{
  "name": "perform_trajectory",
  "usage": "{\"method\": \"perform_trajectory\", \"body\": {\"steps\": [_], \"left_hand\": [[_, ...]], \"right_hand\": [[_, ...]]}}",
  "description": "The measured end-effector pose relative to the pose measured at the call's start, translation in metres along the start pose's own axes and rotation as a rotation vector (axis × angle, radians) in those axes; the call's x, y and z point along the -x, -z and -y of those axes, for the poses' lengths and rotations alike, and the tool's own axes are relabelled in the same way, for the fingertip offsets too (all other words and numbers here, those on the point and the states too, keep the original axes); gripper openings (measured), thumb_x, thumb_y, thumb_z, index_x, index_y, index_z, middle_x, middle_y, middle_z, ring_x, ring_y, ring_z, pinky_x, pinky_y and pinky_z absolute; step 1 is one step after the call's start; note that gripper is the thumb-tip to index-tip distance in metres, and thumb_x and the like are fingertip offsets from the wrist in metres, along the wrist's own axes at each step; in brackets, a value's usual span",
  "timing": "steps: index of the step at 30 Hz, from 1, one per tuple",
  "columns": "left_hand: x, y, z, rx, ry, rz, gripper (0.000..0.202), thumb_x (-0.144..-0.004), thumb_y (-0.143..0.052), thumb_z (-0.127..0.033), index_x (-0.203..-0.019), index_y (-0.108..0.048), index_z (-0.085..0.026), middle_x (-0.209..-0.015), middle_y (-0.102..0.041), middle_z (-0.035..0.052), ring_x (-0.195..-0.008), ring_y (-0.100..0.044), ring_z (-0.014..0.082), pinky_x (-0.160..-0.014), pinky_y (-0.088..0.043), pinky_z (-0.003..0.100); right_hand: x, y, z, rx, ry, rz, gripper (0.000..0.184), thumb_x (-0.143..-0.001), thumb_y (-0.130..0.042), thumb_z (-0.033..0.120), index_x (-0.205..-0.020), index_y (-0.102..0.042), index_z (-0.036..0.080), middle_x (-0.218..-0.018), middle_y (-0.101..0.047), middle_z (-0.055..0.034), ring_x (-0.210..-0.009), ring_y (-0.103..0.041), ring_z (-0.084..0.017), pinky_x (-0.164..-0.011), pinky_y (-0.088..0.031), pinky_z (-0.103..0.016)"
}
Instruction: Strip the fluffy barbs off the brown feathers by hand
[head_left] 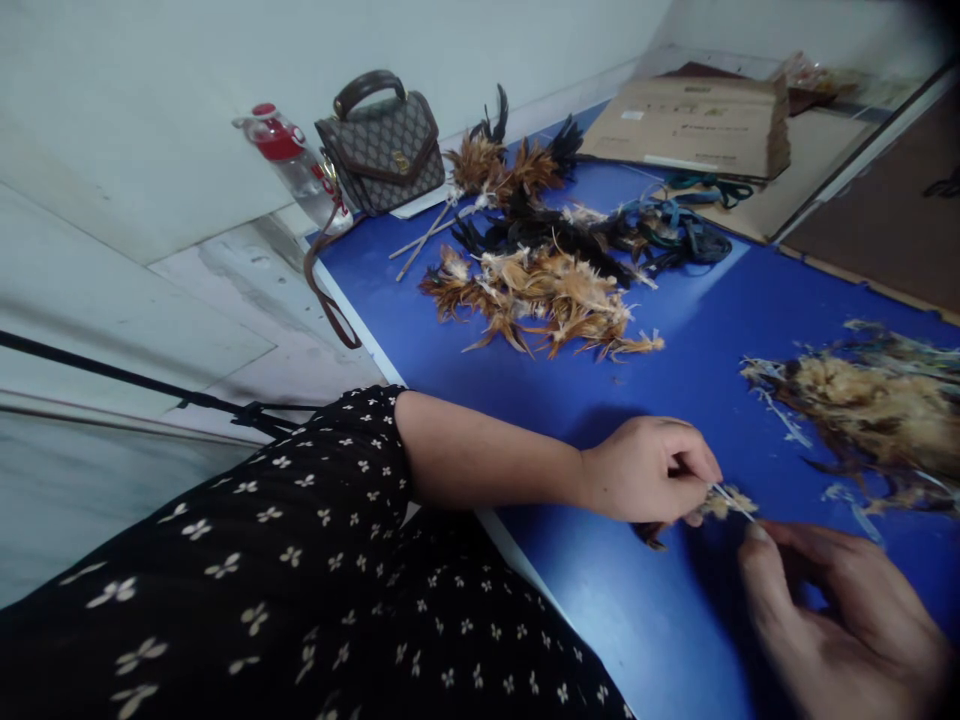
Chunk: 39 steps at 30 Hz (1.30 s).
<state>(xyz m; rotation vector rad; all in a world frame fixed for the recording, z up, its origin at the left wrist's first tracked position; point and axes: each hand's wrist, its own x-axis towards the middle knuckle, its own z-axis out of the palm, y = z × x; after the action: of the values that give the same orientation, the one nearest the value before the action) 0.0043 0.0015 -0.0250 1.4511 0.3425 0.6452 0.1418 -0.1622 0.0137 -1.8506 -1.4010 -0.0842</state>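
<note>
**Blue table (pixel 600 620), feathers seemingly part-sorted**

I see gathered feather bundles (pixel 547 295) beyond my hands, a loose feather pile (pixel 877 410) right of them. My left hand (pixel 652 470) pinches a small feather tuft (pixel 721 500); right hand (pixel 840 610) pinches its pale quill (pixel 739 505).

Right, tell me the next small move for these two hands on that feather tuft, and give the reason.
Probably pinch the thin white quill firmly with the right hand and draw it gently away, the left hand holding the small tan feather tuft steady. The quill juts from the tuft to the right hand's fingertips, and both hands meet there over the blue table.
</note>
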Motion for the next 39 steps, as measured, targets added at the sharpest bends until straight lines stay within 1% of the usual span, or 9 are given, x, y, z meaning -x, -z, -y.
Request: {"method": "perform_trajectory", "body": {"steps": [4, 9, 17, 21, 23, 26, 29, 32, 39], "left_hand": [[-0.001, 0.000, 0.002, 0.016, 0.001, -0.013, 0.016, -0.078, -0.082, -0.014, -0.083, -0.067, -0.014, -0.086, -0.075, 0.0059, -0.069, -0.070, 0.0091, -0.066, -0.057, 0.021], [-0.003, 0.001, 0.008, -0.008, -0.131, -0.001, 0.017, -0.079, -0.083, -0.019, -0.079, -0.067, -0.015, -0.093, -0.075, 0.0084, -0.079, -0.071, 0.0110, -0.076, -0.060, 0.025], [-0.002, 0.004, 0.004, -0.074, -0.242, 0.027, 0.012, -0.084, -0.078, -0.019, -0.081, -0.067, -0.015, -0.094, -0.074, 0.0087, -0.081, -0.070, 0.0113, -0.078, -0.059, 0.026], [-0.007, 0.012, -0.010, -0.035, -0.293, 0.135, 0.017, -0.084, -0.083, -0.022, -0.079, -0.068, -0.016, -0.097, -0.076, 0.0103, -0.090, -0.073, 0.0141, -0.088, -0.061, 0.031], [-0.009, 0.014, -0.017, 0.022, -0.262, 0.233, 0.018, -0.086, -0.084, -0.021, -0.078, -0.068, -0.017, -0.099, -0.077, 0.0094, -0.095, -0.073, 0.0142, -0.097, -0.060, 0.033], [-0.008, 0.012, -0.018, 0.146, -0.118, 0.363, 0.021, -0.082, -0.090, -0.022, -0.081, -0.069, -0.018, -0.099, -0.077, 0.0062, -0.099, -0.074, 0.0142, -0.102, -0.059, 0.032], [-0.004, 0.006, -0.010, 0.189, 0.068, 0.274, 0.032, -0.078, -0.096, -0.034, -0.087, -0.070, -0.018, -0.092, -0.074, 0.0015, -0.090, -0.070, 0.0126, -0.091, -0.059, 0.029], [0.000, 0.003, -0.005, 0.087, 0.208, 0.172, 0.037, -0.080, -0.095, -0.044, -0.089, -0.070, -0.018, -0.083, -0.072, -0.0017, -0.078, -0.064, 0.0097, -0.078, -0.054, 0.025], [0.002, 0.007, -0.016, -0.114, 0.225, 0.190, 0.028, -0.083, -0.092, -0.034, -0.086, -0.071, -0.017, -0.075, -0.071, -0.0025, -0.067, -0.058, 0.0074, -0.064, -0.045, 0.023]], "right_hand": [[0.004, 0.000, -0.003, -0.015, -0.060, 0.071, 0.022, -0.096, -0.075, 0.047, -0.099, -0.077, 0.025, -0.093, -0.074, -0.0029, -0.078, -0.065, -0.018, -0.076, -0.051, -0.035], [0.009, 0.001, -0.004, -0.040, -0.158, 0.121, 0.037, -0.096, -0.072, 0.058, -0.110, -0.078, 0.025, -0.098, -0.077, -0.0046, -0.079, -0.068, -0.019, -0.073, -0.053, -0.033], [0.010, -0.003, -0.008, -0.004, -0.104, 0.108, 0.029, -0.101, -0.069, 0.052, -0.096, -0.077, 0.025, -0.088, -0.075, -0.0020, -0.070, -0.061, -0.015, -0.074, -0.051, -0.031], [0.009, -0.004, -0.010, -0.001, -0.049, 0.120, 0.026, -0.102, -0.069, 0.048, -0.094, -0.076, 0.024, -0.080, -0.073, 0.0002, -0.065, -0.060, -0.012, -0.064, -0.047, -0.028], [0.008, -0.004, -0.012, 0.011, 0.003, 0.130, 0.025, -0.102, -0.068, 0.045, -0.091, -0.074, 0.024, -0.075, -0.069, 0.0018, -0.061, -0.057, -0.011, -0.060, -0.044, -0.027], [0.008, -0.005, -0.015, 0.077, 0.084, 0.136, 0.028, -0.103, -0.064, 0.042, -0.083, -0.068, 0.024, -0.066, -0.057, 0.0042, -0.056, -0.050, -0.009, -0.055, -0.038, -0.027], [0.008, -0.009, -0.018, 0.269, 0.168, 0.119, 0.031, -0.103, -0.059, 0.043, -0.080, -0.065, 0.024, -0.068, -0.060, 0.0015, -0.059, -0.053, -0.011, -0.055, -0.033, -0.029], [0.011, -0.016, -0.020, 0.484, 0.184, 0.096, 0.030, -0.100, -0.056, 0.043, -0.078, -0.061, 0.024, -0.074, -0.066, -0.0025, -0.061, -0.051, -0.014, -0.056, -0.025, -0.031], [0.018, -0.023, -0.022, 0.595, 0.235, 0.063, 0.024, -0.095, -0.063, 0.035, -0.075, -0.056, 0.024, -0.074, -0.062, -0.0032, -0.061, -0.043, -0.013, -0.058, -0.018, -0.030]]}}
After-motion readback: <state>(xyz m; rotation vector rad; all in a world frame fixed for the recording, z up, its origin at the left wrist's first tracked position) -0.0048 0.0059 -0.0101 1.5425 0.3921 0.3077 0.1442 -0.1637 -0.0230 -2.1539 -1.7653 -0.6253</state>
